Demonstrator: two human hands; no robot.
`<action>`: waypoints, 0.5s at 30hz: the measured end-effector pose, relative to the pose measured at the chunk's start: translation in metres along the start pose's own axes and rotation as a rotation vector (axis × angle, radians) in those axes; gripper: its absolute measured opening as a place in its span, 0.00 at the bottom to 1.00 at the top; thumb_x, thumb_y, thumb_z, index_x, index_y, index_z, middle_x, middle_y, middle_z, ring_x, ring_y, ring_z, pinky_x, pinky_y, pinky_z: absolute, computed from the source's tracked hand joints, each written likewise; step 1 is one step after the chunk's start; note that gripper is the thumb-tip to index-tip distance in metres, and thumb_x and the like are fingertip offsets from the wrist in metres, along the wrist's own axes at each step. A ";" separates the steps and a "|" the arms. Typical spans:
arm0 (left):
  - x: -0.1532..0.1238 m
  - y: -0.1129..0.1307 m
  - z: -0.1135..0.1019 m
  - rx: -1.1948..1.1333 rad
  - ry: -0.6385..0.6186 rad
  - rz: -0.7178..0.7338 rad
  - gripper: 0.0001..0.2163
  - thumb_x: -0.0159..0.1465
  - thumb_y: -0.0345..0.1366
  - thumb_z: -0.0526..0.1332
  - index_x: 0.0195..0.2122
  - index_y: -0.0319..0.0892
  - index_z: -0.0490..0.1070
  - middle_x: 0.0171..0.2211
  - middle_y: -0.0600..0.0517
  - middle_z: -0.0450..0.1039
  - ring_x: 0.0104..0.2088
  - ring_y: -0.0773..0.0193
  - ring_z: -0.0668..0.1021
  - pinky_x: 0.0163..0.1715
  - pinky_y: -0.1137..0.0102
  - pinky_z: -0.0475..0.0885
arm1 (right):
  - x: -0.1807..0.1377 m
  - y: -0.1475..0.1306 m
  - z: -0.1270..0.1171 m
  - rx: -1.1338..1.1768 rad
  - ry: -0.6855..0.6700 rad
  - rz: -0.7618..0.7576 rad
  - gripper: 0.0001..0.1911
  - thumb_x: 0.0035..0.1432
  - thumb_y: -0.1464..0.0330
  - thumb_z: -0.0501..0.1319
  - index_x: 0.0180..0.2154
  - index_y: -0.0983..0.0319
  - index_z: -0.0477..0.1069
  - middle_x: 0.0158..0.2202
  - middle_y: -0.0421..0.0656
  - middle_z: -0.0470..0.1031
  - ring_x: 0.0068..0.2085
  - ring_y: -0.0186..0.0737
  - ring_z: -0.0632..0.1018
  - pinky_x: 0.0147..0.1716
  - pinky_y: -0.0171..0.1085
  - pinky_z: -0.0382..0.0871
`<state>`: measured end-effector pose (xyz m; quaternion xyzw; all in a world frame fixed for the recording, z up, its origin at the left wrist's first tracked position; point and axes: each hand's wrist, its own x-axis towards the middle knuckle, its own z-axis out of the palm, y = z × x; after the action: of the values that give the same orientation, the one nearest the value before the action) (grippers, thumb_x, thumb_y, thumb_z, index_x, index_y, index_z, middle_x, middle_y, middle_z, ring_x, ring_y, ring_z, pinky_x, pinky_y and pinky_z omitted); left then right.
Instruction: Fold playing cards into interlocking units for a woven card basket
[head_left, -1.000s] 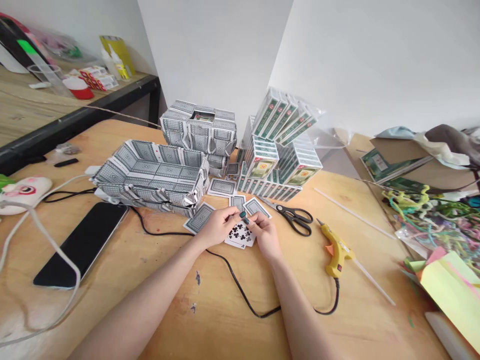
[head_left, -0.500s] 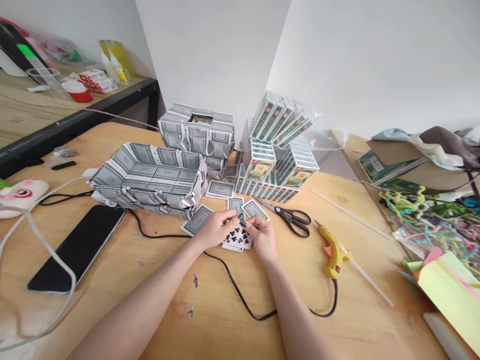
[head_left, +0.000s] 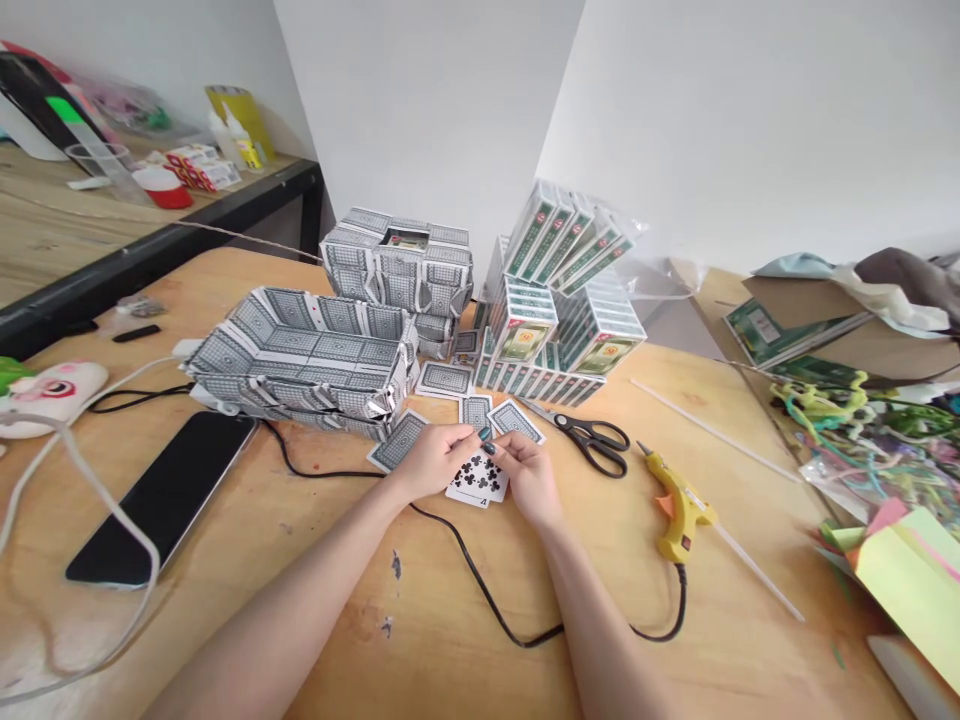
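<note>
Two overlapping playing cards [head_left: 477, 484], black clubs facing up, show between my hands. My left hand [head_left: 435, 462] has its fingers closed at their upper left edge. From the other side, my right hand [head_left: 528, 478] pinches their upper right edge, and the thumbs nearly meet. The exact finger contact is partly hidden. Around my hands lie face-down cards, one by the left hand [head_left: 400, 441] and one by the right [head_left: 517, 421]. An open box built of folded cards [head_left: 300, 350] stands to the left, with a second card-built box [head_left: 397, 260] behind it.
Stacked card packs [head_left: 555, 320] rise behind my hands. Black-handled scissors [head_left: 589, 438] and a yellow glue gun [head_left: 679, 510] lie to the right, its black cord running under my arms. A phone [head_left: 165, 500] rests at left. Pipe cleaners [head_left: 862, 430] heap at far right.
The whole view has shifted slightly, so things sit a little further right. Both hands keep their hold on the cards, with barely any finger movement.
</note>
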<state>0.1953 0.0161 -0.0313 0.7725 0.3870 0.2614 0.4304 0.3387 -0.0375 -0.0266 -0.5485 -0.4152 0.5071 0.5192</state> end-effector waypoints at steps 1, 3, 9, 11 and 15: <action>0.000 0.001 0.000 -0.004 -0.002 -0.001 0.16 0.62 0.42 0.48 0.19 0.40 0.52 0.17 0.59 0.49 0.21 0.72 0.56 0.21 0.74 0.49 | 0.000 0.000 0.000 0.001 0.010 -0.001 0.12 0.45 0.61 0.63 0.22 0.63 0.66 0.18 0.35 0.64 0.20 0.29 0.62 0.20 0.29 0.55; -0.001 0.003 0.001 -0.018 -0.003 -0.009 0.16 0.62 0.42 0.48 0.19 0.40 0.53 0.17 0.59 0.49 0.21 0.72 0.57 0.21 0.74 0.49 | -0.001 0.001 0.001 -0.002 0.039 -0.002 0.12 0.45 0.62 0.63 0.22 0.63 0.65 0.18 0.35 0.63 0.20 0.29 0.60 0.19 0.30 0.53; -0.001 0.009 0.000 -0.092 -0.025 0.030 0.11 0.61 0.40 0.50 0.25 0.39 0.61 0.20 0.59 0.57 0.23 0.72 0.61 0.23 0.76 0.54 | -0.003 -0.001 0.003 -0.048 0.095 0.013 0.12 0.46 0.61 0.61 0.22 0.63 0.65 0.17 0.34 0.60 0.19 0.28 0.58 0.19 0.30 0.50; -0.001 0.008 -0.001 -0.102 -0.026 0.034 0.12 0.61 0.40 0.50 0.24 0.39 0.61 0.20 0.59 0.56 0.23 0.72 0.60 0.23 0.76 0.54 | -0.003 -0.001 0.003 -0.045 0.062 0.020 0.12 0.46 0.61 0.62 0.22 0.63 0.65 0.17 0.34 0.60 0.20 0.28 0.58 0.19 0.30 0.50; 0.002 0.005 -0.003 -0.155 -0.040 0.022 0.15 0.62 0.41 0.50 0.21 0.40 0.54 0.19 0.59 0.50 0.22 0.72 0.57 0.22 0.76 0.52 | 0.000 0.000 0.001 -0.012 -0.023 0.016 0.13 0.46 0.60 0.62 0.24 0.62 0.66 0.19 0.35 0.63 0.21 0.29 0.61 0.20 0.30 0.53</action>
<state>0.1957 0.0171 -0.0255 0.7462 0.3483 0.2800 0.4934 0.3376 -0.0371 -0.0262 -0.5488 -0.4200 0.5151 0.5071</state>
